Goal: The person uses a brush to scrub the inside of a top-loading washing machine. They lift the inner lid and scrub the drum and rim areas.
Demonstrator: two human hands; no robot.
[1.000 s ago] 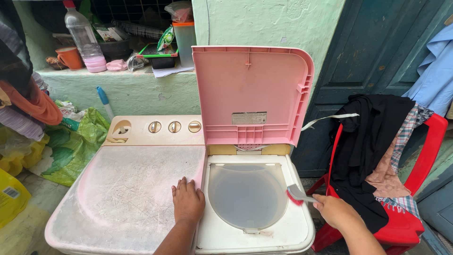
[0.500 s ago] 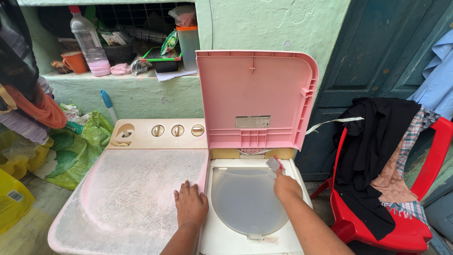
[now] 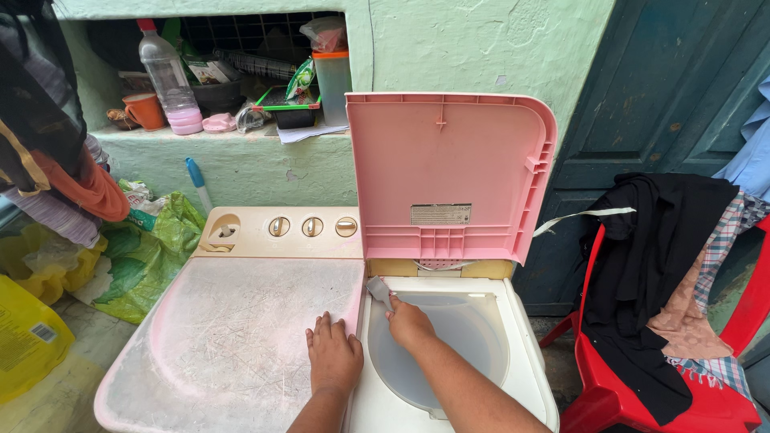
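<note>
A twin-tub washing machine (image 3: 529, 377) stands before me with its pink right lid (image 3: 449, 172) raised upright. My left hand (image 3: 333, 357) rests flat on the closed, scratched left lid (image 3: 224, 345), fingers spread near its right edge. My right hand (image 3: 407, 321) is shut on a small grey brush (image 3: 378, 290), which touches the back left corner of the white spinner opening. A translucent inner cover (image 3: 457, 345) lies inside the round opening.
Three dials (image 3: 313, 227) sit on the beige control panel. A wall shelf holds a plastic bottle (image 3: 164, 68), an orange cup (image 3: 146, 111) and containers. A red plastic chair (image 3: 682, 377) piled with dark clothes stands at the right. Green bags (image 3: 148, 256) lie on the floor at the left.
My right hand has carried the brush from the opening's right edge across its back rim to the back left corner. My left hand has stayed on the left lid.
</note>
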